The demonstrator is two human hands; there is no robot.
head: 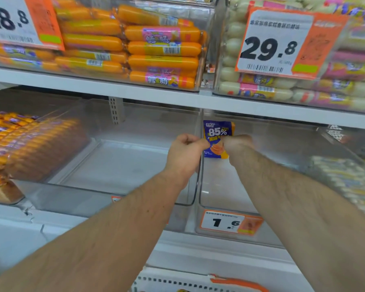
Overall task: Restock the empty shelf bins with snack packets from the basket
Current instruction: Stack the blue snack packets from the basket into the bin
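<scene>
Shelf bins [122, 186], hands [211, 148] pinching packet [217, 131]

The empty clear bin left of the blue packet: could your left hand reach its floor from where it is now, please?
Probably yes. The left hand pinches the blue packet along with the right hand, already over the empty clear bin; its open top looks unobstructed, but it must release the packet first.

One head camera faces close shelf bins [122, 165], angled slightly downward.
</scene>
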